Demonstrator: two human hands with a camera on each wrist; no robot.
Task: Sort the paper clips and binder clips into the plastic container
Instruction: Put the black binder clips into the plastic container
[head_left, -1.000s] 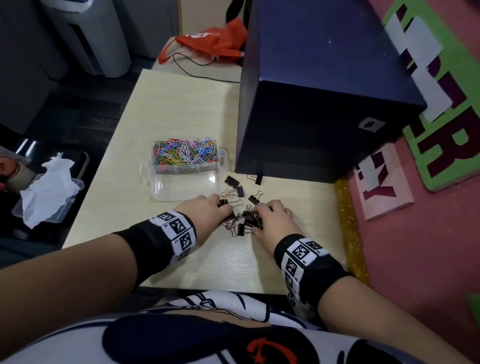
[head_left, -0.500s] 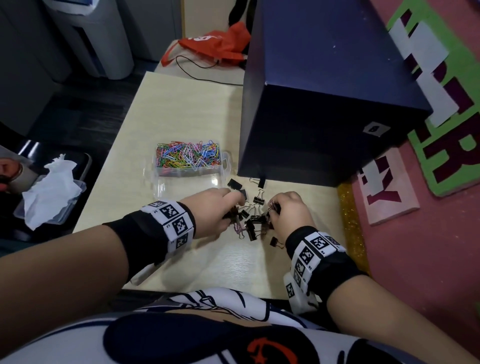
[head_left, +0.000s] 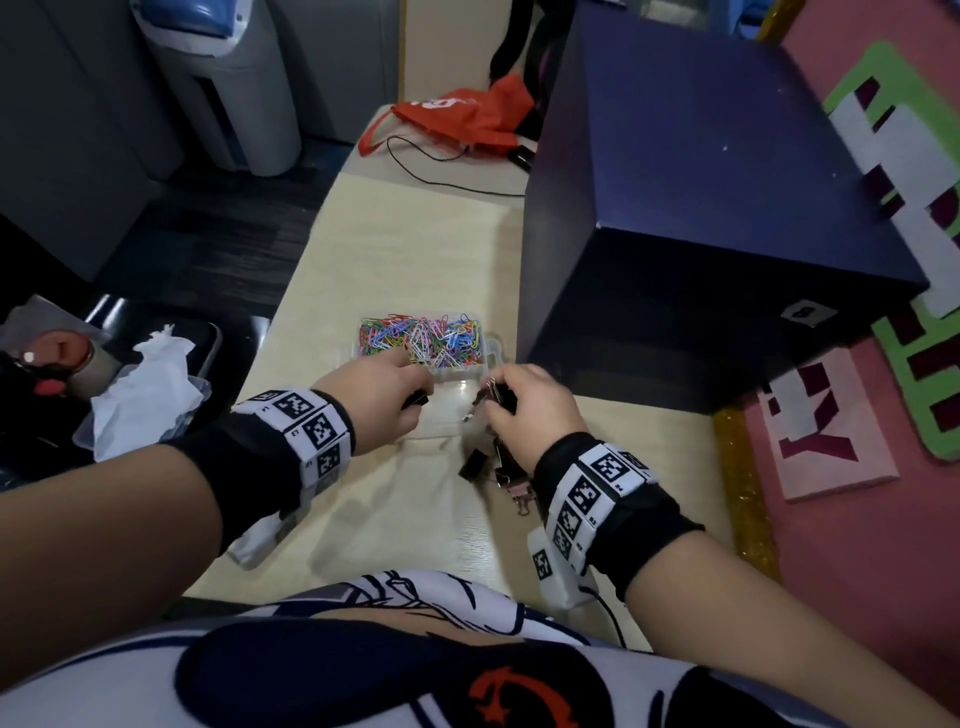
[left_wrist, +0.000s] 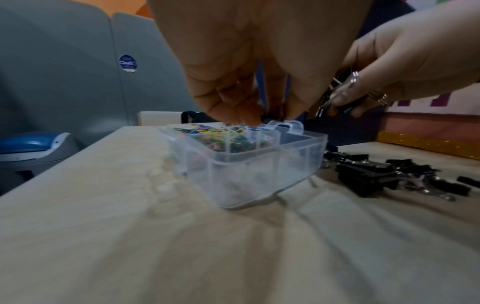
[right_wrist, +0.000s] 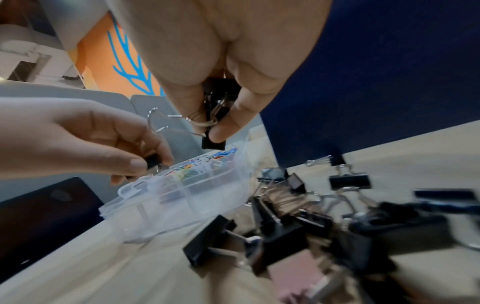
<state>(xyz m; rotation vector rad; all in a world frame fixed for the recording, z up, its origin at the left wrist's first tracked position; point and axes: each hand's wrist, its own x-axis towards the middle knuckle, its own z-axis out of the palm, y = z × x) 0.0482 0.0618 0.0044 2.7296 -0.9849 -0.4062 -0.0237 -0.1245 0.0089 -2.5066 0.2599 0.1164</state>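
Both hands are hanging over the clear plastic container (head_left: 467, 384), the left hand (head_left: 374, 400) pinching one black binder clip (head_left: 417, 400) and the right hand (head_left: 530, 410) squeezing a bunch of clips (right_wrist: 214, 115). The springy metal clips could be slipping out and landing among the bright wire paper clips (head_left: 421, 340) in the 12 o'clock part. More hard, shiny binder clips (head_left: 493, 467) are lying on the smooth surface (head_left: 415, 249) at 5 o'clock from the box.

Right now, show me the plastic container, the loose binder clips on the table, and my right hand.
plastic container (left_wrist: 259, 174), left wrist view, clear front wall.
loose binder clips (right_wrist: 285, 236), right wrist view, black body.
right hand (head_left: 535, 410), head view, back of hand.
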